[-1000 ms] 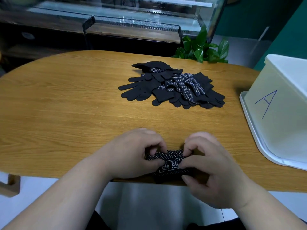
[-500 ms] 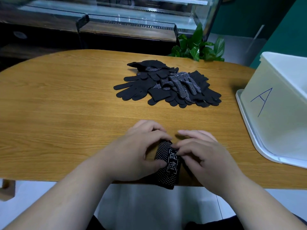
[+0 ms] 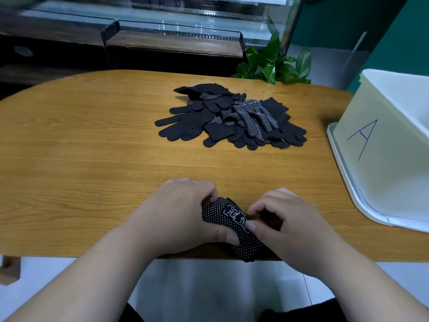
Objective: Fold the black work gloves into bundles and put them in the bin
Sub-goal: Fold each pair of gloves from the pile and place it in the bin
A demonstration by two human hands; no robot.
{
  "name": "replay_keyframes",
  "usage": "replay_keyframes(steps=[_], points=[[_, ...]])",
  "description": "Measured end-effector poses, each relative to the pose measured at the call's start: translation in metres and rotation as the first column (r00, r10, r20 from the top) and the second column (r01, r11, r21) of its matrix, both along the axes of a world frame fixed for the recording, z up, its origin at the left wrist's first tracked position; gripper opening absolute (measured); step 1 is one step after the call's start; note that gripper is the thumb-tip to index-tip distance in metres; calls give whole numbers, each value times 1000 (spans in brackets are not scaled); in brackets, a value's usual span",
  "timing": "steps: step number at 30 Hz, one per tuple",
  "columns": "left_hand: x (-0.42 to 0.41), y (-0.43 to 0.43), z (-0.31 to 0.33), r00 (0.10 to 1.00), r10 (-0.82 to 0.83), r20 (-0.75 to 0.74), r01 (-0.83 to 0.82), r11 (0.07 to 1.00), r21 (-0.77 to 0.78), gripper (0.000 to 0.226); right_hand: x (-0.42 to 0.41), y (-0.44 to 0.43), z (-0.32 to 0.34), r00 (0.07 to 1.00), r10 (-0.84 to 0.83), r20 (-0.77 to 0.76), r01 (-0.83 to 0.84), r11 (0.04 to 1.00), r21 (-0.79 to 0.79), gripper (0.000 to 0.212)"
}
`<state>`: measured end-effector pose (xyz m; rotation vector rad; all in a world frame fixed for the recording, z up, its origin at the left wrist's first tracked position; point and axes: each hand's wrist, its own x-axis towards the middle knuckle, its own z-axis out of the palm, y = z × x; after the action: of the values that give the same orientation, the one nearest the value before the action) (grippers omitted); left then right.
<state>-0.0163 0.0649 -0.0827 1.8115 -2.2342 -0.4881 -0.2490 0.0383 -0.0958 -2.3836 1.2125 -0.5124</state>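
A folded black glove bundle [image 3: 228,225] with white dots and a white printed mark lies at the table's near edge, angled from upper left to lower right. My left hand [image 3: 176,214] grips its left side, thumb underneath on the front. My right hand [image 3: 287,226] pinches its right side with thumb and curled fingers. A pile of several loose black work gloves [image 3: 232,117] lies in the middle of the table, farther away. The white bin [image 3: 390,159] marked with a blue "A" stands at the right.
The wooden table [image 3: 81,159] has a rounded far edge and bare wood to the left of my hands. A green plant [image 3: 274,61] stands behind the table. Dark shelving with glass runs along the back.
The bundle has turned from lying crosswise to slanting toward the lower right between my hands. My right fingers have curled tighter onto its right side; both hands stay at the near edge.
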Motion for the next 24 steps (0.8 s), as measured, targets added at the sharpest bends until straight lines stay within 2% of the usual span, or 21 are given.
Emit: replay_keyframes(steps=[1, 4, 6, 8, 11, 18, 21, 24], points=[[1, 1, 1, 999, 12, -43, -12, 1000, 0, 71, 0, -1, 0, 1000, 11, -16, -11, 1000, 3, 7], [2, 3, 3, 984, 64, -168, -62, 998, 19, 52, 0, -3, 3, 997, 56, -47, -54, 998, 45, 12], [2, 1, 1, 992, 43, -119, -43, 999, 4, 36, 0, -5, 5, 995, 77, -63, -72, 994, 79, 7], [2, 0, -1, 997, -9, -76, 10, 1000, 19, 33, 0, -6, 6, 993, 93, -74, -85, 991, 99, 11], [3, 0, 2, 994, -52, -92, 59, 995, 75, 25, 0, -7, 10, 990, 85, -111, -71, 989, 127, 16], [2, 5, 10, 994, -75, -76, 82, 991, 103, 21, -2, -6, 13, 992, 56, -111, -37, 986, 163, 22], [2, 8, 12, 987, -36, -156, 56, 990, 127, 19, -2, -5, 16, 984, 113, -134, -82, 972, 222, 25], [3, 7, 10, 938, 23, -346, 22, 992, 123, 15, -2, -4, 18, 989, 115, -89, -87, 959, 271, 24]])
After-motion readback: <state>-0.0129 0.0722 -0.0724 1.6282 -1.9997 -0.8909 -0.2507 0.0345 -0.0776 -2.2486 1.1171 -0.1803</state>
